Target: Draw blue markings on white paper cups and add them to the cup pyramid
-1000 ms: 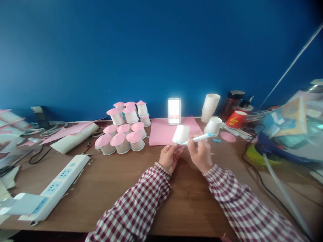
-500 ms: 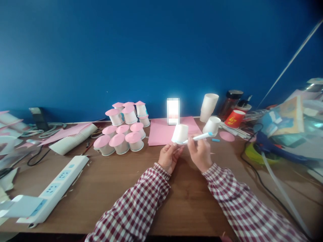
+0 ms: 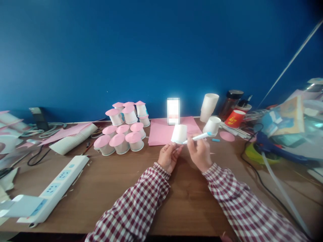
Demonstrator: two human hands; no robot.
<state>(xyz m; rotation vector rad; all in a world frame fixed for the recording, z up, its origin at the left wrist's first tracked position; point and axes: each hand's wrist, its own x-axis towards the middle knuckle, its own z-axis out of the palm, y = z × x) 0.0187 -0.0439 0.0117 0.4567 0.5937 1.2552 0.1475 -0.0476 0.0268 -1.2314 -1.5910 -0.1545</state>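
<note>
left hand: grip closed on the rim of a white paper cup, held upside down above the table | right hand: grip closed on a white pen, tip at the cup rim | behind: pink paper sheet | left: pink-topped cups, power strip

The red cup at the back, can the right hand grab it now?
Probably not straight away: the right hand is holding a marker, and a white cup sits partly in the way of the red cup.
</note>
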